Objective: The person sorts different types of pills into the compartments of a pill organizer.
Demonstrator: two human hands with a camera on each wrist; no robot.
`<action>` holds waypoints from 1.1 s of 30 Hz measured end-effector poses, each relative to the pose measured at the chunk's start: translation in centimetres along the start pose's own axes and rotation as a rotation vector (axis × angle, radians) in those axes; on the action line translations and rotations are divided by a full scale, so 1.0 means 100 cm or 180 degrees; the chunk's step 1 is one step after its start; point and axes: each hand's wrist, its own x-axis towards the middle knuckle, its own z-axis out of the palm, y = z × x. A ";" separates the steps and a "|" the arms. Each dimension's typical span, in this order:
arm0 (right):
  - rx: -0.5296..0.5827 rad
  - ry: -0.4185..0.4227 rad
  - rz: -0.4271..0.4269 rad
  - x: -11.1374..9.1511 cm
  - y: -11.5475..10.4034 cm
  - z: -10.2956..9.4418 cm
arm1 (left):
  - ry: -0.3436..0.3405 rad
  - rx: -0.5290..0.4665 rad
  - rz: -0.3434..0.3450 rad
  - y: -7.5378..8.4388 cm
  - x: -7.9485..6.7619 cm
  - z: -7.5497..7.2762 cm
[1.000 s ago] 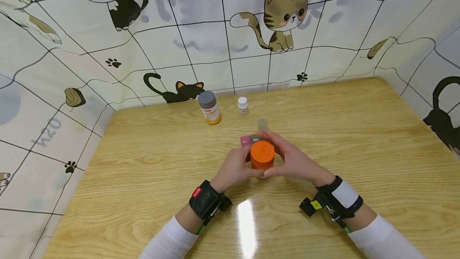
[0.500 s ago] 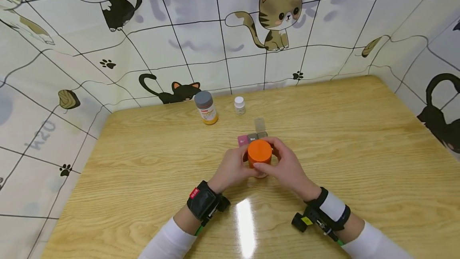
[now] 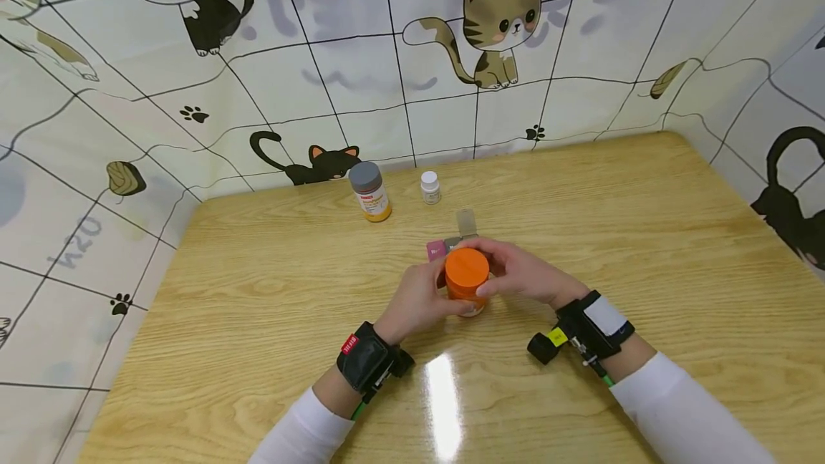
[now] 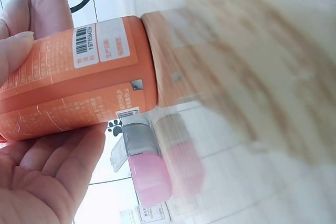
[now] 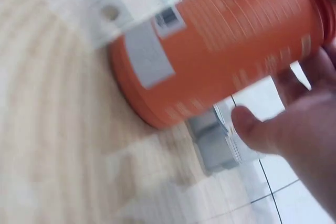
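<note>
An orange bottle (image 4: 105,77) with an orange lid (image 3: 467,268) stands upright on the table in front of me. My left hand (image 3: 419,301) grips its body from the left, thumb along the near side. Curved around the lid from the right is my right hand (image 3: 528,276), thumb on the near side and fingers behind. In the right wrist view one finger sticks out apart from the bottle (image 5: 220,51). Directly behind the bottle lies a pill box (image 3: 436,250) with pink and grey compartments. One of its clear flaps (image 3: 467,223) stands raised; the bottle and hands hide much of it.
Farther back on the wooden table (image 3: 290,263) stand a grey-capped bottle (image 3: 370,193) with yellow at its base and a small white bottle (image 3: 430,187). A cat-patterned sheet (image 3: 361,77) rises behind the table and along both sides.
My right hand has shifted around the lid: its thumb came across the near side, then drew back to the right. My left hand has kept its grip on the bottle.
</note>
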 end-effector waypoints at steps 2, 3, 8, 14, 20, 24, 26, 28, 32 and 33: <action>0.0009 -0.0177 -0.0015 0.001 0.000 -0.005 | -0.0006 0.0028 0.0001 0.001 0.000 0.000; 0.0024 -0.0225 -0.0006 0.000 -0.001 -0.007 | -0.0013 0.0034 0.0013 0.001 0.000 0.000; -0.0428 0.0338 0.0031 -0.010 -0.009 0.013 | -0.0048 0.0058 0.0059 0.000 0.002 0.001; -0.1385 0.1979 0.0159 -0.009 -0.018 0.061 | 0.0036 0.0122 0.0037 -0.001 0.002 0.000; -0.1214 0.1825 0.0106 -0.008 -0.016 0.053 | 0.0034 0.0017 0.0040 -0.001 0.002 0.000; -0.0654 0.0873 -0.0012 -0.006 -0.009 0.023 | 0.0013 0.0031 0.0050 0.000 0.002 -0.001; -0.0358 0.0366 -0.0065 -0.001 -0.005 0.007 | 0.0001 0.0055 0.0032 0.001 0.002 -0.001; -0.0158 -0.0076 -0.0104 0.003 -0.003 -0.006 | -0.0021 0.0068 0.0011 0.001 0.002 -0.001; 0.0225 -0.0629 -0.0169 0.010 -0.004 -0.026 | -0.0070 0.0106 0.0015 0.002 0.003 0.000; 0.0300 -0.0691 -0.0193 0.010 -0.006 -0.030 | -0.0080 0.0105 0.0020 0.002 0.004 0.000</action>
